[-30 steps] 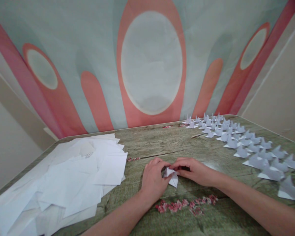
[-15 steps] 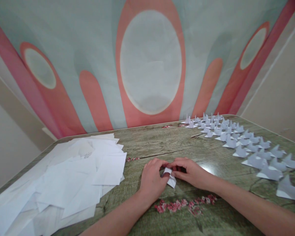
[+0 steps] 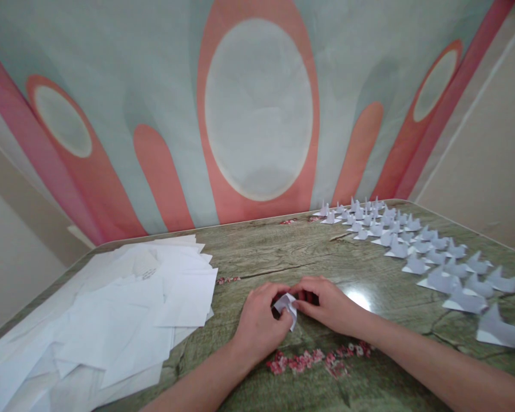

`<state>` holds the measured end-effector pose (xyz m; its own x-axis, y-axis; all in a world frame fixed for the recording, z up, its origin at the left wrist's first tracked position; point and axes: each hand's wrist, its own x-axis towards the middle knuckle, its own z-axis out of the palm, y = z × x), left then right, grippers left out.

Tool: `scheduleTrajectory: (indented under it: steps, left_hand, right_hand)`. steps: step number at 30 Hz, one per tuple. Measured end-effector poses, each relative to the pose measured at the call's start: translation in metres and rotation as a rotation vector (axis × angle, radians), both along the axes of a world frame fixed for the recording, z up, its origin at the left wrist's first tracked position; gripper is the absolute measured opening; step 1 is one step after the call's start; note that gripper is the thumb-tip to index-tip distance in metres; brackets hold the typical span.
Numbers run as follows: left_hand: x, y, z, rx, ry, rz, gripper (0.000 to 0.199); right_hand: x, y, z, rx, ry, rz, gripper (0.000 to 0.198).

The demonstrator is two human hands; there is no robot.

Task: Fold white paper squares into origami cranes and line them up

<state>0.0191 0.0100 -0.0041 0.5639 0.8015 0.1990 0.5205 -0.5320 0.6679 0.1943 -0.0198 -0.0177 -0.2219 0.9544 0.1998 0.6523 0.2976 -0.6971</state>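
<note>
A small folded piece of white paper (image 3: 288,304) is held between my two hands, just above or on the wood-patterned table (image 3: 257,252). My left hand (image 3: 261,320) grips it from the left, thumb on the near face and fingers curled behind. From the right, my right hand (image 3: 320,298) pinches the paper's upper right edge with thumb and forefinger. Part of the paper is hidden by the left thumb and fingers.
A loose heap of white paper sheets (image 3: 124,320) covers the table's left side. Several rows of folded white paper birds (image 3: 442,280) stand along the right side. Behind the table hangs a coral and grey-green patterned backdrop (image 3: 175,143). Printed pink blossoms (image 3: 300,361) mark the tabletop.
The folded paper has been turned and opened out somewhat, showing a wider face. My left hand has shifted slightly left and down. The whole view has moved a little.
</note>
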Motion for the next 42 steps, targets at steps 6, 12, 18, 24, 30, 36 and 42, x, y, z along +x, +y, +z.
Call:
scheduleTrajectory:
  steps: [6,12,18,24,30,36,42]
  left_hand:
    - [0.001,-0.004,0.000,0.041,0.013,0.008,0.032]
    - [0.001,-0.002,0.000,0.015,0.020,-0.003,0.025]
    - [-0.001,0.000,-0.002,0.005,0.033,-0.013,0.028]
    - [-0.001,0.002,-0.003,0.002,0.020,-0.022,0.025]
    - [0.000,0.003,-0.004,0.006,0.019,-0.023,0.023]
    - [-0.001,0.003,-0.006,0.009,0.028,-0.019,0.026]
    - [-0.001,0.004,-0.007,0.020,0.017,-0.036,0.023]
  right_hand:
    - [0.000,-0.002,0.003,-0.005,-0.008,-0.019,0.014]
    - [-0.001,-0.002,0.002,0.003,-0.011,-0.023,0.013]
    - [-0.002,-0.002,-0.002,0.043,-0.013,-0.057,0.010]
    - [-0.001,-0.004,-0.005,0.074,-0.018,-0.048,0.010]
    - [0.005,-0.005,-0.004,0.101,-0.006,0.004,0.009]
    - [0.008,-0.003,-0.008,0.204,0.002,0.040,0.014]
    - [0.006,-0.003,-0.012,0.436,-0.239,0.029,0.013]
